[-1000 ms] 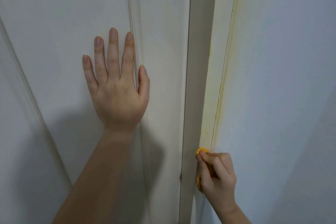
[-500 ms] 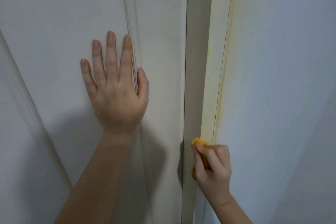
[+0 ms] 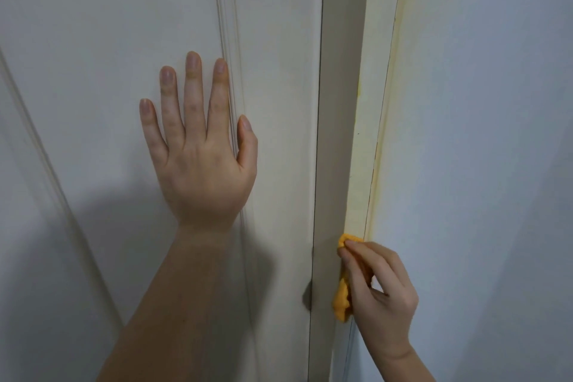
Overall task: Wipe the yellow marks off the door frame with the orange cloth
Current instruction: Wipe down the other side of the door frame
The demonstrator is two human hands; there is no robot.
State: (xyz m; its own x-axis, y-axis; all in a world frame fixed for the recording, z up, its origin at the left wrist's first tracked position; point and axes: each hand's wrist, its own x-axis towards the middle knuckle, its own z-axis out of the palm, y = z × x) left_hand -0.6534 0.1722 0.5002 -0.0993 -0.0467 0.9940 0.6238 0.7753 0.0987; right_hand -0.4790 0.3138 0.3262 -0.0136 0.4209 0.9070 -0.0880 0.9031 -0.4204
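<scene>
Count: two hands, one cloth, one door, one door frame, one wall.

The left hand (image 3: pixel 198 158) lies flat on the door (image 3: pixel 93 40), all five fingers straight and slightly spread, holding nothing. The forefinger lies along a raised moulding line on the door panel.

The right hand (image 3: pixel 381 298) pinches the orange cloth (image 3: pixel 342 301) between thumb and curled fingers and presses it against the door frame (image 3: pixel 369 102), low in view.

The cloth is bunched into a narrow wad. Its long axis runs roughly up and down, in line with the frame. Its top end shows just above the forefinger tip; its lower end hangs out below the thumb (the middle is hidden by the fingers).

Yellow marks (image 3: pixel 376 164), two seen: one long streak following the seam where the frame meets the wall (image 3: pixel 480 133), running from the top of view down to the cloth, and one small smear higher up on the frame's left edge.

Edges: the frame is a tall narrow strip, bounded on the left by a recessed jamb and a dark gap beside the door, on the right by the wall seam. Above the cloth the frame's face is bare to the top of view. The left hand is well apart from the frame.
</scene>
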